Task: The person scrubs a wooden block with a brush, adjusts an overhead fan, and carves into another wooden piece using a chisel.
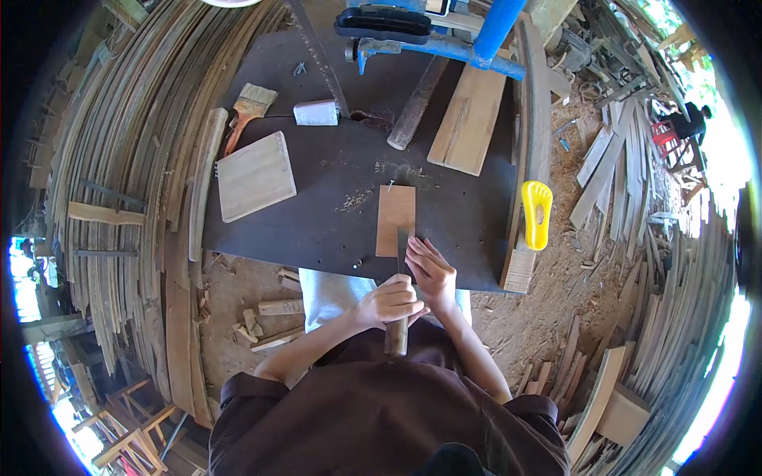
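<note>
So the yellow foot-shaped dish (537, 240) sits on the wooden rail at the right edge of the table (333, 234), with some brownish stuff in it, too small to make out. Left hand (390, 301)'s wrapped round the chisel (396, 339), blade over the thin wood piece (396, 208) near the front edge; right hand (433, 274)'s fingers are by the blade, can't tell if pinching.

From thin plate (387, 218): passage over dark tabletop (468, 210) at 3 o'clock to wooden rail (540, 151), at 10 to pale block (255, 176). Obstacles: dark bar (417, 103) at 12, long board (470, 115) at 1, toothed blade (321, 59) at 11.
</note>
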A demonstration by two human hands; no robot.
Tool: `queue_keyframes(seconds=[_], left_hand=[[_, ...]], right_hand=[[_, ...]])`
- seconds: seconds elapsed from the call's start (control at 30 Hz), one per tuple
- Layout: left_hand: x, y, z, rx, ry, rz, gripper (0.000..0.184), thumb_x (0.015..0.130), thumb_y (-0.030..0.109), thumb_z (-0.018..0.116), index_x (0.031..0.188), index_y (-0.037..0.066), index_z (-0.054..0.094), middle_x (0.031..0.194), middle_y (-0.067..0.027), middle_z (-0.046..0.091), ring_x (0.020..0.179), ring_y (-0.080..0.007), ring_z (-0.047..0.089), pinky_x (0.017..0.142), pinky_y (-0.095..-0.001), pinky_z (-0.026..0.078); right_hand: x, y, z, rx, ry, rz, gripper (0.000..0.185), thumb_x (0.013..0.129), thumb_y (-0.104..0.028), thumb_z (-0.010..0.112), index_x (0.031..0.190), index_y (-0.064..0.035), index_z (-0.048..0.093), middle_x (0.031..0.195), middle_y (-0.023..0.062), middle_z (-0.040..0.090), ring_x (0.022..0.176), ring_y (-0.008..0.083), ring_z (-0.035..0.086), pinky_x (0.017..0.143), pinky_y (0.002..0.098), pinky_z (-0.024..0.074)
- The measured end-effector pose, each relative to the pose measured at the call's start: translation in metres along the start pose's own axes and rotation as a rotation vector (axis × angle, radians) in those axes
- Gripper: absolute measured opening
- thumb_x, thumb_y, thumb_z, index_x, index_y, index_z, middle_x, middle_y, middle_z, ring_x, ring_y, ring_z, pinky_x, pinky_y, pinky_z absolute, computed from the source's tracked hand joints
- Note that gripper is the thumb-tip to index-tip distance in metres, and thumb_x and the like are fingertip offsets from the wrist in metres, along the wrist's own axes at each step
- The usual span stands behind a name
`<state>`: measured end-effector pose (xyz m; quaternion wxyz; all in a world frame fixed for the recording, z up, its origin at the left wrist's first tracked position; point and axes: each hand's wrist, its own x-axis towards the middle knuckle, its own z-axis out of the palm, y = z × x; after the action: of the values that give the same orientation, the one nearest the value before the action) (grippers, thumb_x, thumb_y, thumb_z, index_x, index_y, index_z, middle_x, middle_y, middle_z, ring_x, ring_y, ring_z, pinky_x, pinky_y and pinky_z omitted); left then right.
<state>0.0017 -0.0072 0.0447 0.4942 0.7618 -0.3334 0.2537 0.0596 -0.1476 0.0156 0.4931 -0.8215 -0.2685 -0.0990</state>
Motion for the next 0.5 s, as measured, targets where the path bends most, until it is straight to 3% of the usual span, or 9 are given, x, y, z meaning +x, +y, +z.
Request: queue_keyframes(seconds=[0.07, 0.17, 0.23, 0.3, 0.5], left_hand=[[0.007, -0.008, -0.001, -0.029, -0.008, -0.012, 0.022, 0.074, 0.004, 0.084, 0.086, 0.006, 0.065, 0.073, -0.0038, 0.058, 0.070, -0.0214, 0.060, 0.075, -0.0396, 0.051], [0.030, -0.034, 0.000, 0.031, 0.061, 0.002, 0.022, 0.074, 0.003, 0.084, 0.086, 0.006, 0.066, 0.073, -0.0036, 0.058, 0.070, -0.0218, 0.060, 0.075, -0.0402, 0.050], [0.042, -0.051, -0.002, 0.023, 0.073, -0.010, 0.022, 0.074, 0.004, 0.084, 0.087, 0.006, 0.066, 0.073, -0.0036, 0.058, 0.070, -0.0216, 0.060, 0.075, -0.0404, 0.050], [0.045, -0.054, -0.001, 0.012, 0.086, -0.025, 0.022, 0.075, 0.004, 0.084, 0.088, 0.006, 0.067, 0.073, -0.0036, 0.059, 0.070, -0.0214, 0.060, 0.075, -0.0405, 0.050], [0.010, -0.013, -0.012, 0.040, 0.037, -0.043, 0.019, 0.075, 0.004, 0.084, 0.084, 0.006, 0.067, 0.073, -0.0041, 0.060, 0.068, -0.0201, 0.060, 0.076, -0.0385, 0.051]], right_hand=[[0.001, -0.001, -0.003, 0.018, -0.006, -0.007, 0.020, 0.082, -0.002, 0.073, 0.101, 0.0037, 0.072, 0.114, 0.0182, 0.072, 0.113, 0.0310, 0.068, 0.105, 0.0446, 0.0501], [0.002, -0.002, -0.007, 0.035, -0.013, -0.006, 0.017, 0.084, -0.002, 0.069, 0.100, 0.0017, 0.073, 0.114, 0.0167, 0.072, 0.111, 0.0302, 0.069, 0.102, 0.0460, 0.0519], [-0.006, -0.003, -0.003, 0.048, 0.055, 0.050, 0.019, 0.084, 0.000, 0.064, 0.100, 0.0018, 0.073, 0.114, 0.0197, 0.072, 0.111, 0.0320, 0.069, 0.103, 0.0478, 0.0511], [-0.011, -0.003, -0.007, -0.019, -0.098, 0.236, 0.021, 0.084, 0.001, 0.063, 0.102, 0.0024, 0.073, 0.114, 0.0219, 0.071, 0.111, 0.0338, 0.069, 0.104, 0.0487, 0.0502], [0.004, -0.004, -0.005, 0.010, -0.001, -0.039, 0.017, 0.083, -0.004, 0.073, 0.099, 0.0021, 0.073, 0.112, 0.0139, 0.073, 0.111, 0.0286, 0.069, 0.101, 0.0448, 0.0522]])
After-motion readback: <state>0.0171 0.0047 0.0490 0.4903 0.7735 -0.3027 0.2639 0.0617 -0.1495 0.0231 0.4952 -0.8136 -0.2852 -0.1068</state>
